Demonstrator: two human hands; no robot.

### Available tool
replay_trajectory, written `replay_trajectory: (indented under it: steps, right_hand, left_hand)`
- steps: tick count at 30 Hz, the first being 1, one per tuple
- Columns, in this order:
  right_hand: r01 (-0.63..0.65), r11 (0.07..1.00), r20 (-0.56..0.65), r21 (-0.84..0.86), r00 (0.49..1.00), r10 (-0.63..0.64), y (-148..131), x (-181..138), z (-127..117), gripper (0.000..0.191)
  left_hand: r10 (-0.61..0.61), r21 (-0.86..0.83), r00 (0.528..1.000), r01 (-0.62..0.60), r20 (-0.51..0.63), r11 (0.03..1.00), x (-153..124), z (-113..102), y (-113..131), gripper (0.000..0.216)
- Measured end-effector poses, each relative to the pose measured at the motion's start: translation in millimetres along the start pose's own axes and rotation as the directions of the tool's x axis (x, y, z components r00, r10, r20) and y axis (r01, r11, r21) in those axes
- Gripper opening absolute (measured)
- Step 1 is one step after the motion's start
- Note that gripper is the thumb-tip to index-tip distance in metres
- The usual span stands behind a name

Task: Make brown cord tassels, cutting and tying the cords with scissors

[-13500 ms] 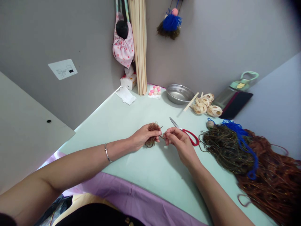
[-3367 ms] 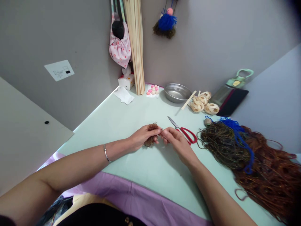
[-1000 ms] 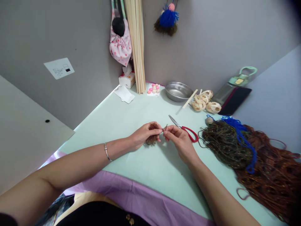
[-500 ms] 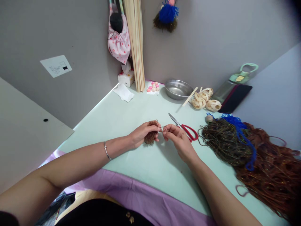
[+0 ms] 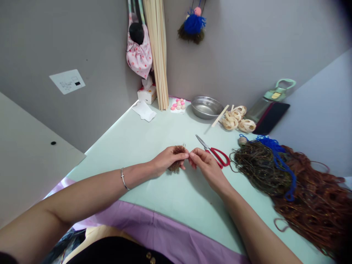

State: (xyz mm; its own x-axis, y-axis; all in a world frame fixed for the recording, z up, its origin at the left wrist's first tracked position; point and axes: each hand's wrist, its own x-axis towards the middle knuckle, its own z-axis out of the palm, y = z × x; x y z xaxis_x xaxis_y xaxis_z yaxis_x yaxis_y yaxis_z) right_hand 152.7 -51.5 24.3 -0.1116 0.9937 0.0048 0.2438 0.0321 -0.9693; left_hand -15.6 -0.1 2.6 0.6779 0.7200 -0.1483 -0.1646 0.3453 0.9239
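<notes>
My left hand (image 5: 165,161) is closed around a small bundle of brown yarn (image 5: 174,168), whose loose ends poke out above and below the fingers. Close beside it, my right hand (image 5: 206,165) is pinched, thumb against forefinger, its tips meeting the left thumb and finger. What lies in that pinch is too small to make out now. Just beyond the right hand, red-handled scissors (image 5: 219,157) lie on the pale green tabletop (image 5: 143,141), blades pointing away to the left.
To the right spread heaps of dark olive yarn (image 5: 261,168), brown yarn (image 5: 308,190) and blue yarn (image 5: 284,170). Along the back stand a metal bowl (image 5: 206,108), coiled wood strips (image 5: 231,120), a bottle (image 5: 271,101), a dark phone-like slab (image 5: 272,118) and a tissue box (image 5: 147,94).
The fingertips of my two hands have come together, and the thin strand that showed between them is now hidden. The whole view has shifted slightly.
</notes>
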Motion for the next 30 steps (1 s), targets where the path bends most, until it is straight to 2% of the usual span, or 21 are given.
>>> replay_trajectory:
  steps: [6,10,13,18,25,30]
  right_hand:
    - [0.005,0.999,-0.083,0.044,0.997,-0.001,2.2,1.6,-0.1,0.024]
    - [-0.011,0.998,-0.105,0.064,0.994,0.018,1.2,1.7,0.7,0.021]
    - [-0.011,0.997,-0.104,0.072,0.994,0.019,-0.3,1.4,1.1,0.021]
    - [-0.019,0.994,-0.083,0.104,0.996,0.027,0.5,1.8,1.5,0.023]
    - [-0.056,0.989,-0.077,0.135,0.995,0.067,3.2,1.4,2.6,0.014]
    - [-0.055,0.992,-0.076,0.110,0.995,0.063,3.6,1.0,2.5,0.010]
  left_hand:
    - [0.003,-0.060,0.999,-0.006,-0.039,0.998,2.2,-0.9,-1.7,0.027]
    - [0.007,-0.056,1.000,-0.008,-0.014,0.998,2.0,-1.0,-1.7,0.026]
    - [0.009,-0.043,1.000,-0.008,0.013,0.999,0.9,-0.8,-0.8,0.024]
    - [-0.028,-0.093,1.000,0.027,-0.006,0.995,-0.3,1.0,1.8,0.018]
    - [-0.061,-0.181,0.998,0.058,-0.010,0.982,0.6,-0.4,3.7,0.016]
    - [-0.034,-0.231,0.999,0.023,-0.042,0.973,2.9,-2.4,4.3,0.017]
